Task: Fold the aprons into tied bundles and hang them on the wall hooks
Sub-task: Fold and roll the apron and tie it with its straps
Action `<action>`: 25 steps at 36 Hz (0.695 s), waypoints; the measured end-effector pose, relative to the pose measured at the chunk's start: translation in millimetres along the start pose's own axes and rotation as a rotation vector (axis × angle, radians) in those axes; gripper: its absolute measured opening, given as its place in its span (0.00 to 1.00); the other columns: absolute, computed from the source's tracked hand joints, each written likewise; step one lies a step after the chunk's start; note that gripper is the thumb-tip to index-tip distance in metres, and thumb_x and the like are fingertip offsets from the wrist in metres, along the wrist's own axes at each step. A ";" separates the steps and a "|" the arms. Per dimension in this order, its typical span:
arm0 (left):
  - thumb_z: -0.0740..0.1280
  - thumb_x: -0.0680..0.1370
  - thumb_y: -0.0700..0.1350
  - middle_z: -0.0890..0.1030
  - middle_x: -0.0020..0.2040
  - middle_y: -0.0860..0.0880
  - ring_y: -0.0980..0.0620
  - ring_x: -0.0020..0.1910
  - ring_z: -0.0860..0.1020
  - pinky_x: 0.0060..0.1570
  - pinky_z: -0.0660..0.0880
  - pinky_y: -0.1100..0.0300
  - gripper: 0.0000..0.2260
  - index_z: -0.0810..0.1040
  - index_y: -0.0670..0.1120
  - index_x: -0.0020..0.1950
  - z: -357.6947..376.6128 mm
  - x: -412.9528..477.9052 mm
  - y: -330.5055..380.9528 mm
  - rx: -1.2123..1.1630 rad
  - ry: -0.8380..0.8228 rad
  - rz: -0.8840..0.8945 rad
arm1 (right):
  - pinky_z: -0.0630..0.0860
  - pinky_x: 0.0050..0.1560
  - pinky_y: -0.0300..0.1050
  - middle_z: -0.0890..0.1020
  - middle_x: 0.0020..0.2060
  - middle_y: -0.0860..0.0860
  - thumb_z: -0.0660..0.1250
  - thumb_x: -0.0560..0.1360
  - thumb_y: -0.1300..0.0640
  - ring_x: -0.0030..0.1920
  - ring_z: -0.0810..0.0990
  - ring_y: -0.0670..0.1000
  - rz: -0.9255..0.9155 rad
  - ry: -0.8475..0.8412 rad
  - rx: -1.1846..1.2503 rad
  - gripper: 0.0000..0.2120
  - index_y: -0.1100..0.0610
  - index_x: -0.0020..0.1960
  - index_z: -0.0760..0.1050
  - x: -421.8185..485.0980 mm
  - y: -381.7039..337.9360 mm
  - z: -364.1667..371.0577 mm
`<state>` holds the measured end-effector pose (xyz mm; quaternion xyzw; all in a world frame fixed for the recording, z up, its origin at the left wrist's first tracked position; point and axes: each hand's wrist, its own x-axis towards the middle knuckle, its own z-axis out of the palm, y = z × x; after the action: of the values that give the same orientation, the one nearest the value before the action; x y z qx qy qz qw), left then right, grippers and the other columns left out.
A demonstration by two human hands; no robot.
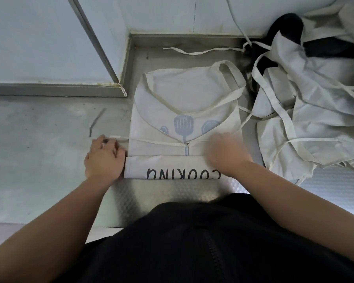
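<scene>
A cream apron (184, 94) with a blue spatula print lies folded into a narrow panel on the steel counter (39, 152). Its near end is turned up in a roll (168, 168) showing the word COOKING upside down. My left hand (103, 158) rests at the roll's left end, fingers curled on it, with the tip of a waist tie (119, 137) at its fingertips. My right hand (226, 154) is blurred and lies on the roll's right end. A second tie (243, 121) runs off to the right.
A heap of several more cream aprons (307, 103) with loose straps, and a black cloth (325, 45) among them, fills the counter's right side. A white wall (39, 37) with a steel upstand closes off the back and left. One loose tie (202, 51) lies near the back edge.
</scene>
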<state>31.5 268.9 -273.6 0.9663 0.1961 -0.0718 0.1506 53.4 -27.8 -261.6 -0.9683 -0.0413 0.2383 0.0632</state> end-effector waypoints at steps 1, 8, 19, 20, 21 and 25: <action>0.62 0.78 0.47 0.66 0.71 0.44 0.41 0.68 0.66 0.66 0.65 0.47 0.14 0.78 0.43 0.60 0.0 -1.8 5.6 -0.057 0.080 -0.021 | 0.65 0.61 0.50 0.64 0.66 0.56 0.52 0.79 0.50 0.62 0.68 0.58 0.001 -0.003 0.001 0.22 0.56 0.71 0.59 0.2 0.4 -0.5; 0.55 0.74 0.57 0.66 0.71 0.43 0.42 0.69 0.66 0.67 0.64 0.48 0.25 0.74 0.46 0.66 11.2 -31.3 55.1 -0.113 -0.084 0.499 | 0.68 0.56 0.50 0.66 0.64 0.56 0.52 0.80 0.52 0.60 0.70 0.58 -0.010 -0.026 -0.018 0.19 0.57 0.69 0.62 3.3 6.1 -7.8; 0.44 0.82 0.57 0.35 0.77 0.53 0.52 0.75 0.35 0.73 0.39 0.50 0.24 0.40 0.57 0.77 30.7 -38.3 65.5 0.346 -0.392 0.487 | 0.70 0.49 0.51 0.73 0.59 0.60 0.54 0.77 0.66 0.58 0.74 0.61 0.250 -0.004 -0.018 0.12 0.63 0.60 0.65 -5.2 67.4 -21.9; 0.44 0.82 0.57 0.35 0.77 0.53 0.52 0.75 0.35 0.74 0.39 0.50 0.24 0.40 0.57 0.77 30.9 -38.8 64.8 0.349 -0.388 0.483 | 0.70 0.50 0.51 0.74 0.59 0.60 0.55 0.77 0.65 0.59 0.74 0.61 0.273 0.004 -0.023 0.12 0.62 0.60 0.65 -6.7 72.2 -22.6; 0.44 0.82 0.57 0.36 0.77 0.53 0.52 0.76 0.36 0.74 0.39 0.50 0.24 0.41 0.57 0.77 31.4 -39.9 64.6 0.351 -0.382 0.476 | 0.71 0.52 0.52 0.73 0.60 0.60 0.55 0.77 0.65 0.60 0.73 0.61 0.300 0.006 -0.030 0.13 0.62 0.61 0.65 -9.5 77.9 -22.9; 0.44 0.82 0.57 0.36 0.77 0.53 0.52 0.76 0.37 0.74 0.40 0.50 0.24 0.41 0.58 0.77 33.6 -40.2 64.9 0.361 -0.359 0.470 | 0.70 0.59 0.53 0.68 0.65 0.60 0.54 0.77 0.64 0.65 0.70 0.62 0.461 0.017 -0.047 0.20 0.63 0.68 0.63 -24.2 95.6 -22.8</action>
<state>18.1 186.8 -280.3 0.9680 -0.0774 -0.2376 0.0215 47.5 -127.4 -244.1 -0.9552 0.1758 0.2374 -0.0154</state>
